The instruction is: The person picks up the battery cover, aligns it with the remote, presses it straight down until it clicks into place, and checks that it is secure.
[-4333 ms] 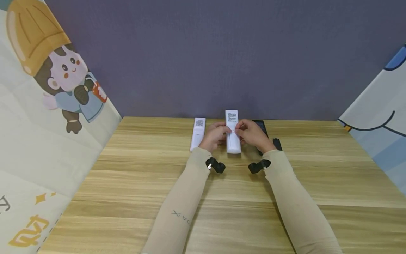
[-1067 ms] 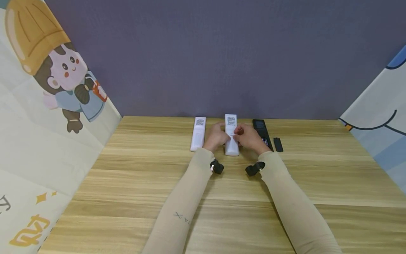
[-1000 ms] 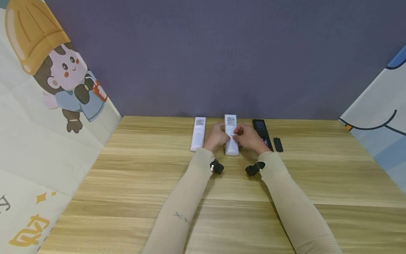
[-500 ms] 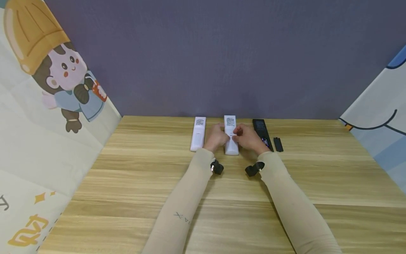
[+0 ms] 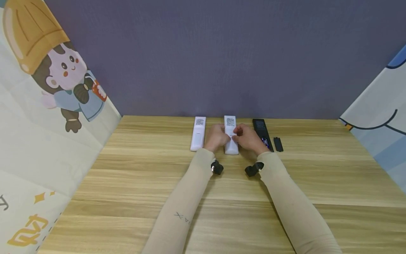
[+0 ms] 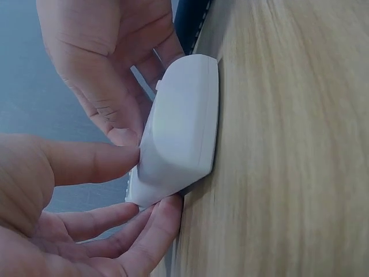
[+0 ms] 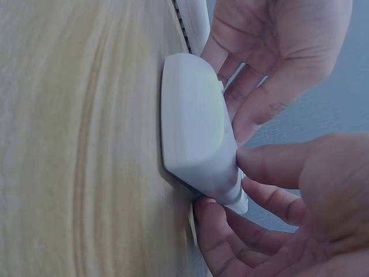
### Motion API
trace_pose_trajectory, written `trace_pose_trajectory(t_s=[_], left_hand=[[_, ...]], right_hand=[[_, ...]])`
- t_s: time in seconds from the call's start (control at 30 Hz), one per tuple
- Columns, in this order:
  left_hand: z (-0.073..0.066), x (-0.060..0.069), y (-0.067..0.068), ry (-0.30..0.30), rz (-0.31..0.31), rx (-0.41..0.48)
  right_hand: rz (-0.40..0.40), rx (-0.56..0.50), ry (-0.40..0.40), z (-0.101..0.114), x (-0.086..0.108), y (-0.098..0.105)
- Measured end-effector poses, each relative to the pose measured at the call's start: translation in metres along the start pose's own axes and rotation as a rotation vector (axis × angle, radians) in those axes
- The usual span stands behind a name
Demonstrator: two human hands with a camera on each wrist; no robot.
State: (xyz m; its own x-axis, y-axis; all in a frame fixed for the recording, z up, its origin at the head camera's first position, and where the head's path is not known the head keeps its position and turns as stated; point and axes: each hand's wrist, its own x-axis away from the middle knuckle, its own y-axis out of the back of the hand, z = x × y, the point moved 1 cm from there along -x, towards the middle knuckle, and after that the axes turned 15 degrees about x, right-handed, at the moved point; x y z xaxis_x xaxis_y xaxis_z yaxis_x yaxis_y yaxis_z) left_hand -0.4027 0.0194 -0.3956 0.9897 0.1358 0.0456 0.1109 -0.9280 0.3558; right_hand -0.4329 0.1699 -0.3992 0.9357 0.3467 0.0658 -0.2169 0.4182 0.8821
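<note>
Between the hands, a white remote [image 5: 231,148] lies on the wooden table with its labelled back up. The left hand [image 5: 217,137] grips its left side, thumb on the back face and fingers along the edge. From the other side, the right hand [image 5: 248,137] holds it, thumb on the back near the small mark. In the left wrist view the remote's rounded end [image 6: 181,115] faces the camera, and both thumbs meet on the back. The right wrist view shows the remote [image 7: 193,115] against the table, with fingertips at its lower edge.
A second white remote [image 5: 198,134] lies to the left. A black remote [image 5: 260,128], its battery bay uncovered with batteries inside, lies right of the right hand. Beside it is a black cover [image 5: 278,144]. A dark panel [image 5: 228,60] rises behind the table [image 5: 142,169].
Since the earliest frame the held remote and both hands have come slightly nearer, and the remote has been lowered. The black remote and cover are less hidden by the right hand. Recently almost nothing moved.
</note>
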Motion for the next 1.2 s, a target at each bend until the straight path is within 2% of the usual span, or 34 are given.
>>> trace_pose_trajectory(t_s=[0.3, 0.57, 0.83, 1.2], left_hand=[[-0.0006, 0.0003, 0.0004, -0.015, 0.003, -0.059], [-0.001, 0.001, -0.0001, -0.008, -0.001, -0.057], [-0.0001, 0.0006, 0.0, -0.037, -0.002, -0.09], [0.0009, -0.0025, -0.0005, -0.032, 0.004, -0.125]], right_hand=[[-0.012, 0.014, 0.007, -0.0006, -0.0007, -0.0015], [-0.018, 0.009, 0.004, 0.0006, 0.0007, -0.0016], [-0.02, 0.01, 0.004, 0.0009, 0.0013, -0.0017], [-0.024, 0.024, 0.012, 0.0012, 0.0008, -0.0027]])
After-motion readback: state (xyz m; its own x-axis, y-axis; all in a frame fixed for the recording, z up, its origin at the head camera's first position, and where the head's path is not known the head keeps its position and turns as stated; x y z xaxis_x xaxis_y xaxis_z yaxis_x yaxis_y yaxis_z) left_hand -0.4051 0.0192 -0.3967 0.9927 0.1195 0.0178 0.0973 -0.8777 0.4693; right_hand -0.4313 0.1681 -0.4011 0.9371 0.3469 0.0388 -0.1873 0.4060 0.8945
